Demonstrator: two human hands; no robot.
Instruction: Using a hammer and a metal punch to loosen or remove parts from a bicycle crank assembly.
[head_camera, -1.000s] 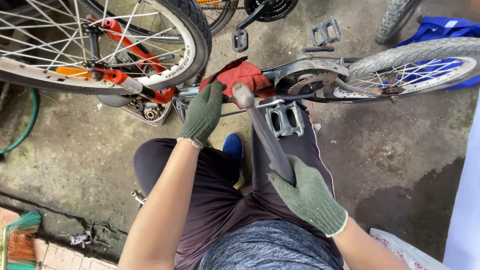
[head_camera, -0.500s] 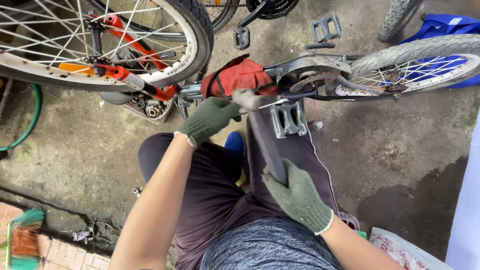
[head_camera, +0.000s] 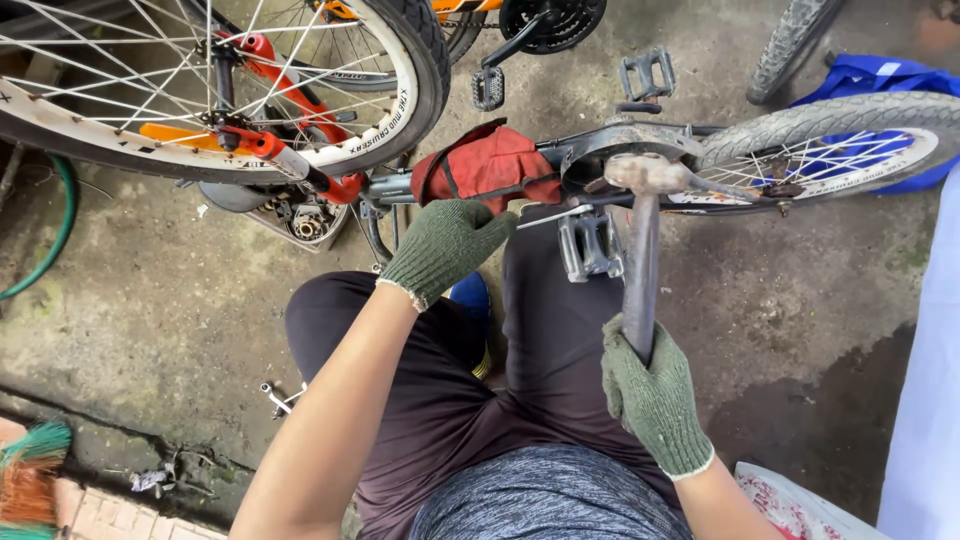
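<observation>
Hammer (head_camera: 640, 250) in right hand (head_camera: 652, 398), near pedal (head_camera: 588, 246)

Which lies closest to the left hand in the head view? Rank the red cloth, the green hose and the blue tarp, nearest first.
From the left hand:
1. Red cloth, just above the hand on the bike frame, fingertips about touching its lower edge.
2. Green hose, far left on the concrete floor.
3. Blue tarp, top right behind the small wheel.
</observation>
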